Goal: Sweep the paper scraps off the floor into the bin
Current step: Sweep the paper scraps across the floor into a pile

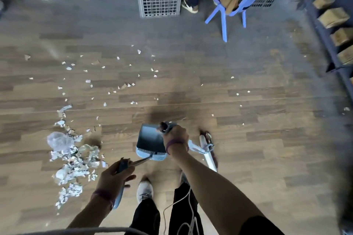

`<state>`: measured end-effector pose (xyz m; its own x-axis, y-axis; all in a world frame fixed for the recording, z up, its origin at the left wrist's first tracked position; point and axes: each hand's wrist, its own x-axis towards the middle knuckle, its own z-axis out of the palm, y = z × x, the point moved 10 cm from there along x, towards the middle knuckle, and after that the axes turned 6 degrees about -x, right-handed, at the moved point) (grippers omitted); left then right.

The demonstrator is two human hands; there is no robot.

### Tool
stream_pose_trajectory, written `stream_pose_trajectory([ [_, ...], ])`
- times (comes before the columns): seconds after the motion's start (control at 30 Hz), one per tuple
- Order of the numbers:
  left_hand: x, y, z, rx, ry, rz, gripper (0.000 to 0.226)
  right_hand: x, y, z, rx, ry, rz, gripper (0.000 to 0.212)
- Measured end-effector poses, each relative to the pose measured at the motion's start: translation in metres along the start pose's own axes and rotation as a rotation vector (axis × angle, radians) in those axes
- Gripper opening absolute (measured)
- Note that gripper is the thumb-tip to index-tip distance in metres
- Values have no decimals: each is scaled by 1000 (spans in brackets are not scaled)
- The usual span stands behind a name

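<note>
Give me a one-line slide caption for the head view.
Left hand and right hand grip long handles by a blue dustpan; paper scraps piled left on wood floor.

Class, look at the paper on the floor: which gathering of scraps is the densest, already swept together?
The heap of crumpled paper beside the left hand. Its pieces are large and touching, while the small scraps farther ahead lie thinly scattered and apart.

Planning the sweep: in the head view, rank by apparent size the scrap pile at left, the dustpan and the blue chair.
1. Scrap pile, largest.
2. Blue chair and dustpan look alike; the chair stands farther off, so unranked.
</note>
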<state>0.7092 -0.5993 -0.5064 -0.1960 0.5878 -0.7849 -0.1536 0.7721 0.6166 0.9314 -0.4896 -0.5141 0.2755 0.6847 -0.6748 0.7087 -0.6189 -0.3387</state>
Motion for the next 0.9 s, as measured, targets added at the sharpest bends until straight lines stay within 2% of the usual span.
stream_pose_trajectory([
  [0.27,-7,28,-170,-5,155,62,18,-74,-180,116,80,-75,-182,38],
  [0.43,-16,39,-239,-22,286,97,22,-105,-245,145,101,-113,-292,48],
  [0.5,-18,43,-253,-40,319,114,23,-111,-252,140,122,-94,-314,49],
  [0.67,-21,62,-251,-70,335,159,28,-106,-228,99,259,-3,-254,34],
  [0.83,-15,85,-212,-97,266,172,19,-85,-202,37,322,127,-261,41],
  [0.9,-11,96,-183,-105,209,184,17,-78,-188,4,324,165,-268,29],
])
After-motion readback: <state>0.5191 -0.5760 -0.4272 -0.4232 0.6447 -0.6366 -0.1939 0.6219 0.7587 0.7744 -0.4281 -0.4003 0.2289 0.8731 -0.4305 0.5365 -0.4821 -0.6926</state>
